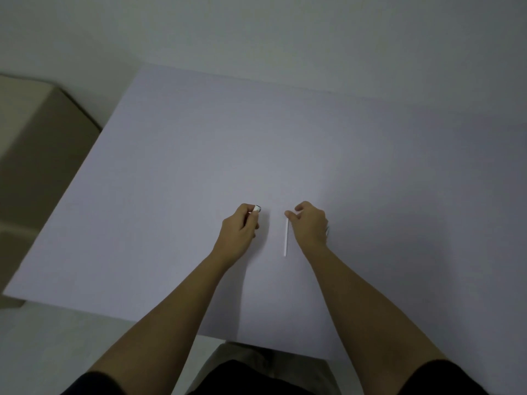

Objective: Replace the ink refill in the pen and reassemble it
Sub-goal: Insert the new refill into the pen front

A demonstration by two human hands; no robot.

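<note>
My left hand (241,226) is closed around a pen part (257,208); only its white end with a dark band shows past my fingers. My right hand (310,223) pinches the top end of a thin white refill (285,238) between thumb and forefinger. The refill runs down toward me, its lower end resting on or just above the white table (199,155). A small pale piece peeks out at the right edge of my right hand; I cannot tell what it is. About a hand's width separates the two hands.
The white table stands against a pale wall. A beige cardboard box (34,143) sits on the floor to the left of the table. My lap in dark clothing shows below the table's near edge.
</note>
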